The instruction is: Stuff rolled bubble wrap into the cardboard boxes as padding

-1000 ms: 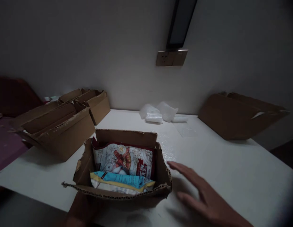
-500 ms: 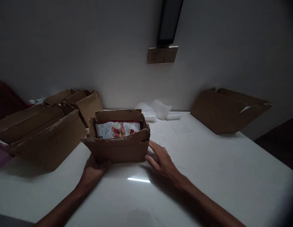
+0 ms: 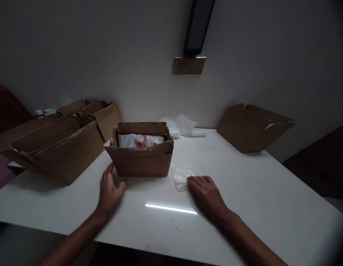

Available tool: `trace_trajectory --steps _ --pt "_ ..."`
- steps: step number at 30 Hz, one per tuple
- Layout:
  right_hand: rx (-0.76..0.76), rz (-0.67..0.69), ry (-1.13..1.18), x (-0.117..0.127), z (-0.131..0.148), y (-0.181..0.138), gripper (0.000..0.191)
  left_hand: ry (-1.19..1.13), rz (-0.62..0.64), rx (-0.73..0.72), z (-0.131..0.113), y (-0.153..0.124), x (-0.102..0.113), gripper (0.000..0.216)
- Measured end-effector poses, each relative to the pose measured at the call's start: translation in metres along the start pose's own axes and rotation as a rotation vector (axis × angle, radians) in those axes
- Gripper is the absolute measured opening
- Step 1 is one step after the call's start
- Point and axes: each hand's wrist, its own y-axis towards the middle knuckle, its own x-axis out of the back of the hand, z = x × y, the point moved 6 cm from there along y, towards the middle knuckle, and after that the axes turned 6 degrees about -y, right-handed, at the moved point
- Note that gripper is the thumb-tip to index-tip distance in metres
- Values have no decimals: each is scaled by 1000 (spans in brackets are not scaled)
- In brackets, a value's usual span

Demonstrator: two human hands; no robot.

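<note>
- Left hand (image 3: 109,192): just off the box's lower left corner, thumb spread away from the curved fingers, nothing in the grip. Can't tell if a fingertip brushes the cardboard.
- Right hand (image 3: 206,194): palm down, fingers bunched at the near end of the bubble wrap (image 3: 182,171). Can't tell if they're pinching it or just resting there.
- That wrap lies flat on the table (image 3: 149,232), right beside the box, not around anything, so no wrapping done with that piece.
- Box (image 3: 139,164): upright on the table between the two hands, top open, nothing sealed.
- Packet (image 3: 152,140): that part's done, it's inside the box, top poking into view. Anything deeper is hidden by the front wall.
- Left boxes (image 3: 74,155): two or so, also open-topped, insides too dark to read.
- Right box (image 3: 243,129): well apart, near the wall, contents not visible.
- Plastic (image 3: 185,125): crumpled at the back by the wall, neither hand on it.
</note>
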Motion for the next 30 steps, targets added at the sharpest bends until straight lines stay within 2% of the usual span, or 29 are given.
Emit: trace_trajectory --steps 2,3,5,7,8,10,12,14,16,18,19,21,23,26,28,30 --pt "13 43 51 16 14 -4 33 61 -52 -240 -28 -32 9 71" --pt "27 83 87 24 23 -7 33 53 7 -353 -43 -51 7 74" --pt "67 182 159 40 45 -15 32 -26 257 -520 -72 -87 -8 79" --pt "98 278 225 52 66 -23 29 -139 497 -572 -94 -114 -28 84" --pt "102 310 264 57 74 -26 28 -196 579 -555 -101 -122 -37 85" --pt "75 334 360 61 81 -32 26 -282 667 -442 -108 -126 -54 78" --pt "-20 260 421 63 76 -38 23 -303 676 -257 -104 -119 -69 63" --pt "-145 69 380 70 64 -47 22 -278 662 -90 -96 -107 -79 54" --pt "-234 -135 276 79 56 -61 21 -263 671 10 -91 -97 -86 55" --pt "-204 -221 204 83 61 -72 24 -263 694 41 -88 -90 -93 58" --pt "-157 -202 186 80 67 -74 27 -256 703 39 -87 -88 -95 59" --pt "-55 -109 155 69 81 -73 32 -228 702 16 -87 -86 -98 59" --pt "-14 -49 133 57 90 -68 29 -207 639 -53 -90 -86 -94 57" --pt "-30 -95 169 51 91 -59 24 -196 489 -307 -103 -92 -73 58" --pt "-56 -109 254 51 89 -57 24 -197 500 -481 -113 -102 -59 56" --pt "-105 -62 378 51 87 -59 21 -212 572 -525 -116 -111 -50 49"
